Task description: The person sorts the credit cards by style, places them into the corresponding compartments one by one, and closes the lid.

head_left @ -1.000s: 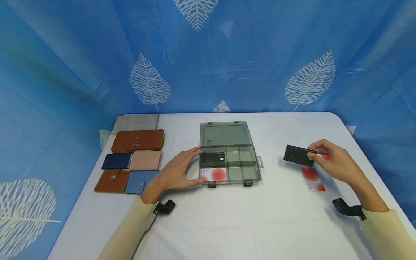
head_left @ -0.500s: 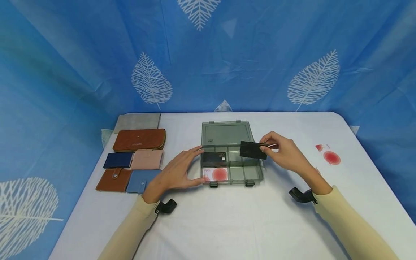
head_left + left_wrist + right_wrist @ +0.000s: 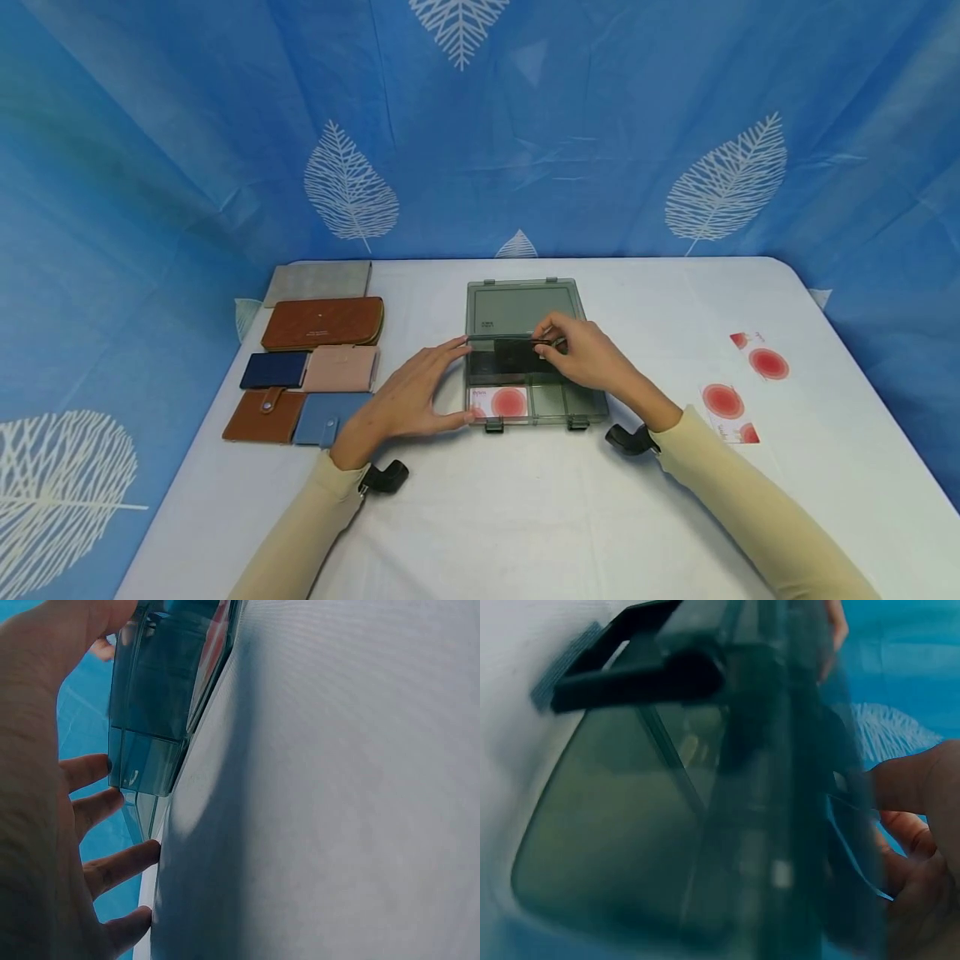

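Note:
A grey-green clear plastic compartment box (image 3: 525, 307) stands on the white table with its lid laid back. My left hand (image 3: 405, 398) steadies the box's left side, thumb at the front corner and fingers spread toward the back. Between thumb and fingers my right hand (image 3: 592, 357) pinches a black card (image 3: 516, 356), held tilted over the back-left compartment. Behind it, another black card is mostly covered. A white card with a red circle (image 3: 501, 402) lies in the front-left compartment. In the right wrist view, the box (image 3: 637, 825) is blurred and close.
Two red-and-white cards lie right of the box: a far one (image 3: 768, 363) and a nearer one (image 3: 724, 402). At left are a grey pouch (image 3: 318, 283), brown zip wallet (image 3: 322, 323), navy holder (image 3: 273, 370), pink wallet (image 3: 340, 369), brown snap wallet (image 3: 262, 416) and blue wallet (image 3: 318, 419).
My right hand has carried the black card leftward from the table's right side to above the back-left compartment, uncovering the red-and-white cards. The left hand stays at the box.

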### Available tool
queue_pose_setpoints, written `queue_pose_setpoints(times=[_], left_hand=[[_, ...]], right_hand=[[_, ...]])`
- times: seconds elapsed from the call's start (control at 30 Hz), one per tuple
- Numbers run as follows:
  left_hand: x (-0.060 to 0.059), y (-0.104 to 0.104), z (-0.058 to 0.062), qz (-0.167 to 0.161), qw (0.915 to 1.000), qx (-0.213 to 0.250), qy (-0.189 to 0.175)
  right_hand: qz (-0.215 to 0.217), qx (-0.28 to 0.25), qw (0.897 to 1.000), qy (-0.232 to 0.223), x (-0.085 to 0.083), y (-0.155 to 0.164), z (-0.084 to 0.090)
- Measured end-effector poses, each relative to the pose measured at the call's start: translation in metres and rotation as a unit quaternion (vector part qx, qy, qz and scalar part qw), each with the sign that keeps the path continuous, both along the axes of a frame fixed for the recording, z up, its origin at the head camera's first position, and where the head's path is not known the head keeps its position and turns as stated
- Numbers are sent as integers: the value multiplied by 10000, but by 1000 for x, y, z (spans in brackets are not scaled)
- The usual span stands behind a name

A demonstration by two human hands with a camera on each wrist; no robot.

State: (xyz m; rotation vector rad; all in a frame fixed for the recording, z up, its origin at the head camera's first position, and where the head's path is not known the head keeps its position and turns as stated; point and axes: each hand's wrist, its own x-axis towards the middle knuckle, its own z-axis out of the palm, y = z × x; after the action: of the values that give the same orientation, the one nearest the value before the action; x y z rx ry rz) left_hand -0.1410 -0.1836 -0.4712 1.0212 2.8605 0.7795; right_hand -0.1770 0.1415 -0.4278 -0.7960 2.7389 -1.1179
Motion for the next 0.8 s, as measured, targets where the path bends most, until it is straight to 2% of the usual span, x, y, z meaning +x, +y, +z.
queue_pose_setpoints(times=[0.23, 0.53, 0.8], left_hand=[[0, 0, 1, 25, 10000, -26, -37], [-1, 1, 1, -1, 10000, -50, 52], [-2, 0, 2, -44, 10000, -47, 50]], right_hand=[[-69, 402, 9992, 32, 0, -15, -1], [13, 912, 9944, 534, 4, -23, -3], [50, 1688, 9822, 819, 11, -28, 1]])
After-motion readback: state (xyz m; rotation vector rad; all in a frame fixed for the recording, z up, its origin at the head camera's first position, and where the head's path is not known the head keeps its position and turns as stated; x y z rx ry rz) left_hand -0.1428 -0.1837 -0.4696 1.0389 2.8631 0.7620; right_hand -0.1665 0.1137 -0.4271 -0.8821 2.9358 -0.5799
